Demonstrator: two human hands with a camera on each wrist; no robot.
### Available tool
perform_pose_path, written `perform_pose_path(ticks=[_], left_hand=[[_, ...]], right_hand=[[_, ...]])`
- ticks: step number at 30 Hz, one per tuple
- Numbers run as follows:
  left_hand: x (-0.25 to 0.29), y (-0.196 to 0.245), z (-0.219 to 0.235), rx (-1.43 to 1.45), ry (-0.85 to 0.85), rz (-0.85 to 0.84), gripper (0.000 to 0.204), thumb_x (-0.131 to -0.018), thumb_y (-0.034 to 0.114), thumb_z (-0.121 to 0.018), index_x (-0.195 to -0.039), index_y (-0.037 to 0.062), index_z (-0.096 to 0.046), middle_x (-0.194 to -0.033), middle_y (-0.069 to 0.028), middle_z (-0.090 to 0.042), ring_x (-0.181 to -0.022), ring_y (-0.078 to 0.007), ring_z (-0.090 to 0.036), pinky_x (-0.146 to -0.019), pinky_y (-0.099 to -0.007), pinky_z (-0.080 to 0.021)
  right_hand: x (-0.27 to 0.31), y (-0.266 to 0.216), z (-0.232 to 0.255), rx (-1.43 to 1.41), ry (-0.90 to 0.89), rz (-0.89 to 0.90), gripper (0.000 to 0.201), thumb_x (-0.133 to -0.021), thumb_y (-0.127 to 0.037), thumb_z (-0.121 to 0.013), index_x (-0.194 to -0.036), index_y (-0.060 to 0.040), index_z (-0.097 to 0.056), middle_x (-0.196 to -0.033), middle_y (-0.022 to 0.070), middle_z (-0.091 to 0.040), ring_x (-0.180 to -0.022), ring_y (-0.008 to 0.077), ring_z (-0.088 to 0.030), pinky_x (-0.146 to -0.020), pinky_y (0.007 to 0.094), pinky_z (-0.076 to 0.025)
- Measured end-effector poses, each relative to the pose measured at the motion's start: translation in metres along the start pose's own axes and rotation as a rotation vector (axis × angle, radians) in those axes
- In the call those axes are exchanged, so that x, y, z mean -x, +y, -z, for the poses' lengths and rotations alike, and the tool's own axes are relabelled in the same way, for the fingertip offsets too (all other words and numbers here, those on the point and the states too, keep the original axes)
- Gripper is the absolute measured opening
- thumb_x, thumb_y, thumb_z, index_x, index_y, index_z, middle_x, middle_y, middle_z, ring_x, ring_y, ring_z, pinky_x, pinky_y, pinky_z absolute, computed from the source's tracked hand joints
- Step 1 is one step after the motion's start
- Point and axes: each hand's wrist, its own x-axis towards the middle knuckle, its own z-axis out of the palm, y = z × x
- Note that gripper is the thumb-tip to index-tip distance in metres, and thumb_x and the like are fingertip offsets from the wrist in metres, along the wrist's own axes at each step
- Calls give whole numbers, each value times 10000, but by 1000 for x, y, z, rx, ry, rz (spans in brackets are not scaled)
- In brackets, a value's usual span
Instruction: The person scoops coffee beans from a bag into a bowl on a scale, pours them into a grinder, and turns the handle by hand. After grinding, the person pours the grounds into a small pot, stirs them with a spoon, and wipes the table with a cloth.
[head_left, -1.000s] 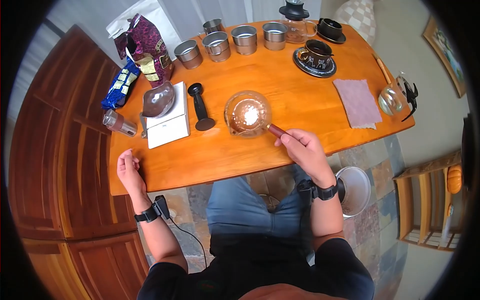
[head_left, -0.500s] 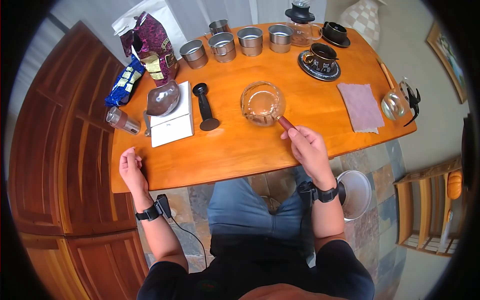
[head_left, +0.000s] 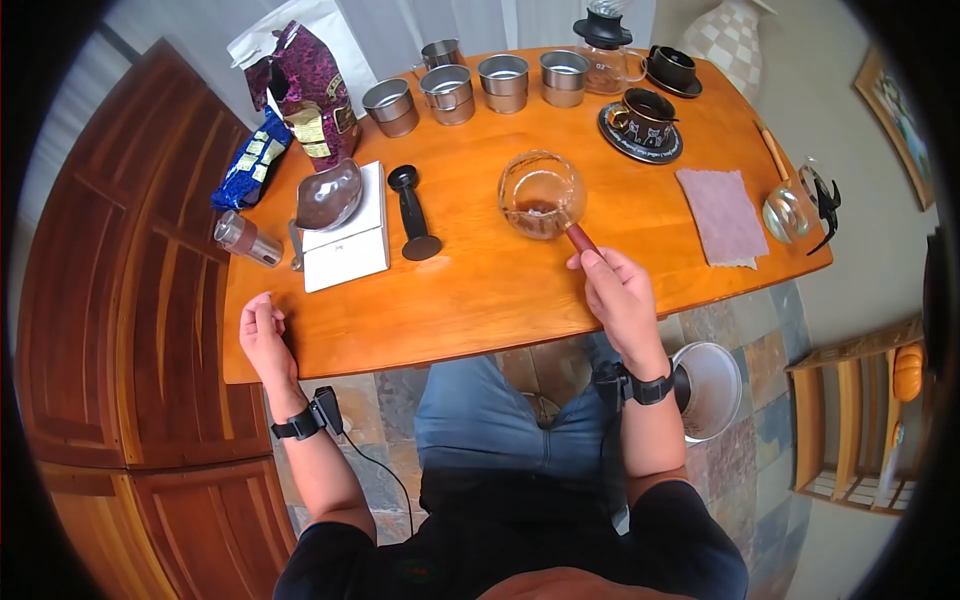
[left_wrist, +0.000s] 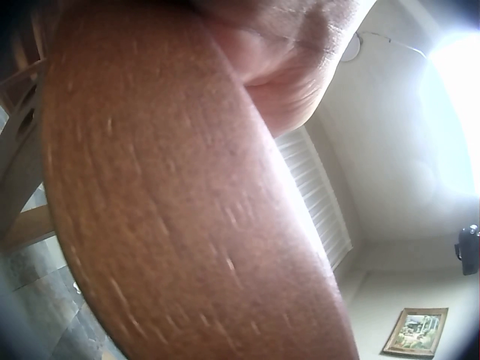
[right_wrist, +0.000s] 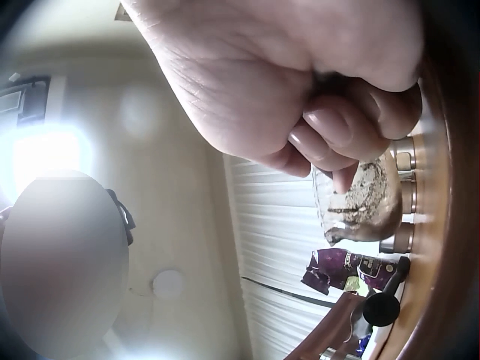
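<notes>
A round glass pot (head_left: pixel 541 195) with a dark red handle (head_left: pixel 580 240) is at the middle of the table in the head view. My right hand (head_left: pixel 622 300) grips that handle, thumb on top. The right wrist view shows the right hand's curled fingers (right_wrist: pixel 330 131), with the glass pot (right_wrist: pixel 364 202) beyond them and dark residue on its wall. At the table's front left edge rests my left hand (head_left: pixel 264 335), loosely curled and holding nothing. In the left wrist view the table edge (left_wrist: pixel 165 195) hides most of the left hand (left_wrist: pixel 289 67).
A white scale (head_left: pixel 347 260) with a dark bowl (head_left: pixel 329 195) and a black tamper-like tool (head_left: pixel 412 215) lie left of the pot. Several metal cups (head_left: pixel 503 83) line the back. Cup on saucer (head_left: pixel 645 120), pink cloth (head_left: pixel 722 215) and glass globe (head_left: pixel 785 215) are to the right.
The glass pot has moved right and away from me with my right hand gripping its handle. The left hand has stayed at the table edge.
</notes>
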Motion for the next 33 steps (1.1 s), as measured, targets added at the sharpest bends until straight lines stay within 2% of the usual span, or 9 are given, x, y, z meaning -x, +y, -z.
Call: perform_pose_path(ticks=[3,5,12,17,21,25,27,31,33], left_hand=[[0,-1,-2,5,-11,-5,121,-982,158,-611,-990,47,-660,-720,23,-558,-613,-35,-426,-556,-183,-315],[-1,-1,-1,1,-7,0,123,-982,156,-609,-994,46,-660,-720,23,-558,-615,-36,-428,-558,-183,-317],[0,0,-3,-2,-20,-8,118,-981,158,-611,-985,50,-661,-723,25,-560,-621,-36,-434,-564,-188,-325],[6,4,-5,-155,-131,4,119,-984,156,-605,-994,51,-660,-725,28,-558,-626,-36,-427,-576,-187,-332],[-1,2,0,-47,-144,38,128,-988,162,-600,-996,50,-661,-725,27,-556,-628,-39,-428,-577,-187,-331],[0,1,-2,18,-67,27,141,-990,169,-597,-998,43,-662,-721,27,-550,-627,-40,-427,-569,-188,-324],[5,1,-6,-43,11,-44,145,-990,168,-596,-1005,40,-662,-723,28,-549,-626,-40,-425,-567,-188,-321],[11,4,-15,27,38,-19,150,-989,173,-601,-1007,37,-662,-725,29,-548,-625,-40,-425,-566,-187,-318],[7,3,-11,34,-13,8,152,-988,174,-606,-1012,34,-660,-723,28,-543,-623,-41,-421,-565,-186,-316]], right_hand=[[0,0,1,45,-9,17,265,-1011,-266,-587,-983,-15,-668,-611,-100,-415,-514,-4,-336,-464,201,-226],[2,0,3,187,-90,16,268,-1011,-272,-587,-988,-17,-668,-604,-100,-411,-510,-3,-329,-465,202,-224],[3,-1,4,77,-82,-20,265,-1012,-273,-588,-991,-21,-668,-596,-101,-407,-506,-2,-323,-463,203,-223],[3,1,3,91,-71,17,256,-1016,-259,-581,-991,-19,-667,-595,-102,-407,-504,-5,-322,-460,202,-219],[5,0,2,100,-55,21,258,-1016,-257,-580,-994,-15,-666,-596,-104,-406,-502,-5,-320,-459,201,-217],[6,-2,1,77,-37,25,265,-1018,-258,-572,-995,-11,-666,-586,-104,-394,-490,-3,-304,-454,203,-203],[4,0,-3,79,-24,27,273,-1023,-260,-560,-995,-8,-662,-573,-103,-381,-476,0,-287,-449,206,-190],[1,3,-7,130,18,36,278,-1025,-264,-559,-998,-9,-666,-573,-106,-383,-478,-1,-291,-451,206,-190],[1,2,-6,157,30,57,279,-1025,-265,-559,-1000,-8,-666,-573,-107,-384,-479,-2,-293,-452,207,-190]])
